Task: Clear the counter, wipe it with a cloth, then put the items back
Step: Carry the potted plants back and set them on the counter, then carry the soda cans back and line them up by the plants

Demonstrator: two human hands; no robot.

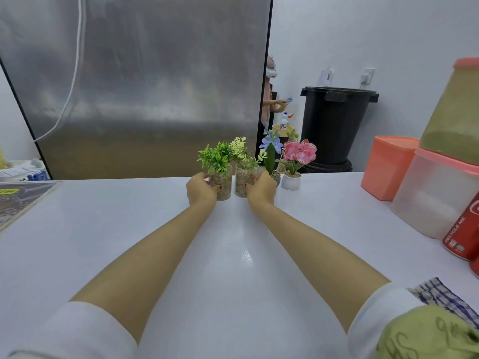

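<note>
the two little plant jars stand at 12 o'clock on the white bench, right by its far edge. the left hand holds the left jar, with its fingers curled round the glass and the thumb on the near side. the right hand holds the right jar the same way, fingers wrapped round it. the jars are see-through, full of small stones, with green leaves on top. they stand just beside each other and may be touching. i cannot tell if they are being picked up or put down, as both look to sit on the bench. either way, hold each jar low on the glass, not by the leaves. keep both jars straight up so no stones spill, and keep them a bit apart so glass does not knock glass. watch the 1 o'clock side, because a dark pot with a blue flower is just beside the right hand, and a white pot with pink flowers is next to that. a quick move could tip them. the checked cloth lies at 4 o'clock, near the right arm, ready for wiping. a red can and plastic boxes sit at 3 o'clock, well apart from the jars.
</note>
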